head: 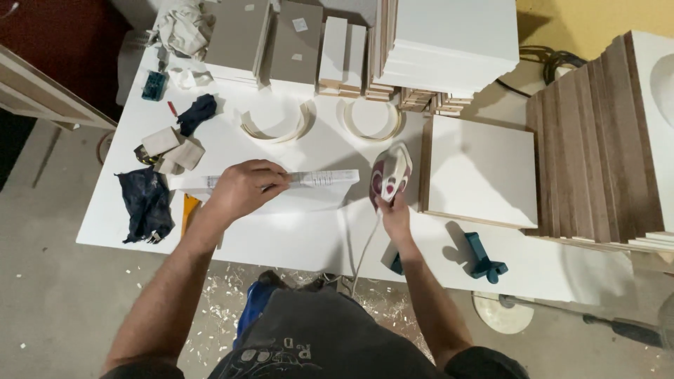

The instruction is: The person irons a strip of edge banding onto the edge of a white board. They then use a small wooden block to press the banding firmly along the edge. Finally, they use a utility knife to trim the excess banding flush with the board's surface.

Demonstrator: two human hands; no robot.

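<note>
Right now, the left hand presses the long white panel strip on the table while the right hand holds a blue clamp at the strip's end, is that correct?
Not quite: in the head view the right hand holds a white and maroon clothes iron, not a clamp. The left hand does press the long white panel strip.

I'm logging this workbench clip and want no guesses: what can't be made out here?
Head view only:
- Strip under the left hand: its middle is covered by the hand; the print is too small.
- Iron: the right hand hides its handle end; its soleplate faces away.
- Blue clamp: its near part sits behind the right forearm.
- Board stack: cut off by the top edge.
</note>
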